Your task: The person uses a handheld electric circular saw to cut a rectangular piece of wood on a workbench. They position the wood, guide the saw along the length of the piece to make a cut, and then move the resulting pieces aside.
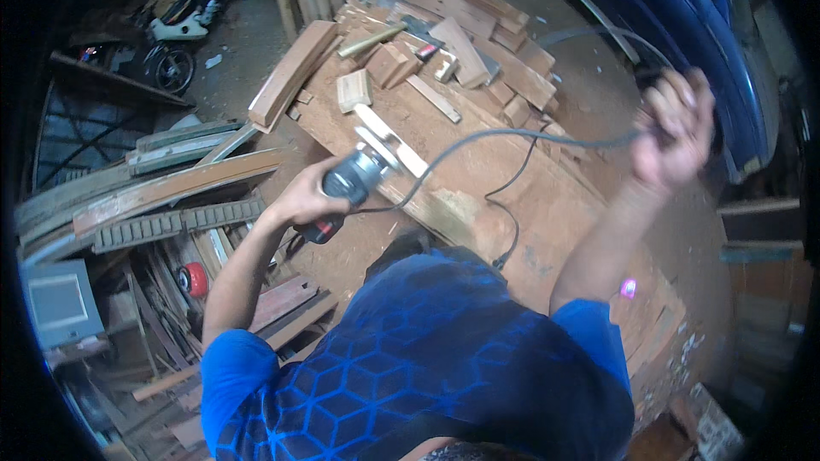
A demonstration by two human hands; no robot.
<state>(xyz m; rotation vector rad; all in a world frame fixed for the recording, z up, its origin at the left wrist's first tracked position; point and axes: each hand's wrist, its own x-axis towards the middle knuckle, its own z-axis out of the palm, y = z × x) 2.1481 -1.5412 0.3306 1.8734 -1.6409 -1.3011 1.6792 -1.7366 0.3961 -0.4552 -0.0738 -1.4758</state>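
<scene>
My left hand (301, 195) is wrapped round the body of an angle grinder (353, 177), dark with a grey metal head. Its disc (376, 147) is next to a narrow pale strip of wood (413, 161) on the workbench (547, 222); I cannot tell whether they touch. Raised out to the right, my right hand (675, 130) has its fingers curled round a dark cable (512, 131). This cable sweeps across above the bench toward the grinder, and another stretch of it arcs beyond the hand.
Wood blocks and offcuts (461, 68) are heaped at the bench's far end. Long boards (171, 196) and scrap timber are stacked at left, with a motorcycle (175, 51) behind. A blue vehicle (683, 26) stands at far right. A thinner black cord (511, 213) lies on the bench.
</scene>
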